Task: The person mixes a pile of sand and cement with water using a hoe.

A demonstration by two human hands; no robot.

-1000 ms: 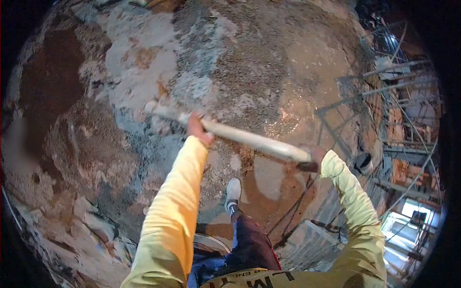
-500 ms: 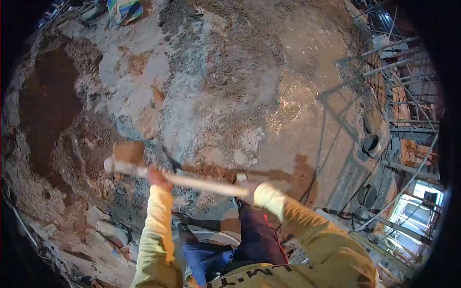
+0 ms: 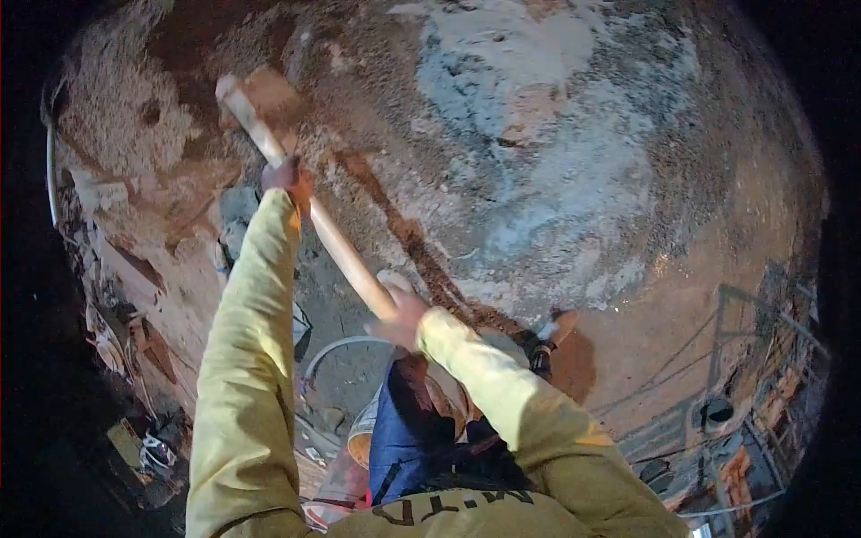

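A long-handled hoe (image 3: 341, 247) with a pale wooden shaft slants across the view. My left hand (image 3: 285, 182) is wrapped round the shaft not far below the blade. Around the lower end of the shaft my right hand (image 3: 404, 318) is closed, slightly blurred. The broad, dirt-brown hoe blade (image 3: 269, 94) is over the brown soil at the upper left. Grey-white powder (image 3: 556, 170) lies spread over the brown, gritty heap to the right of the shaft.
My legs (image 3: 408, 439) are below my hands, with a shoe (image 3: 541, 354) on the ground to the right. A round, pale-rimmed container (image 3: 360, 435) is beside my leg. Rubble and scraps (image 3: 148, 448) lie at lower left. Poles and a dark round opening (image 3: 715, 412) show at lower right.
The view has turned left. The hoe has swung from nearly level to a steep slant, its blade now farther up and away from my body. Both hands stay on the shaft.
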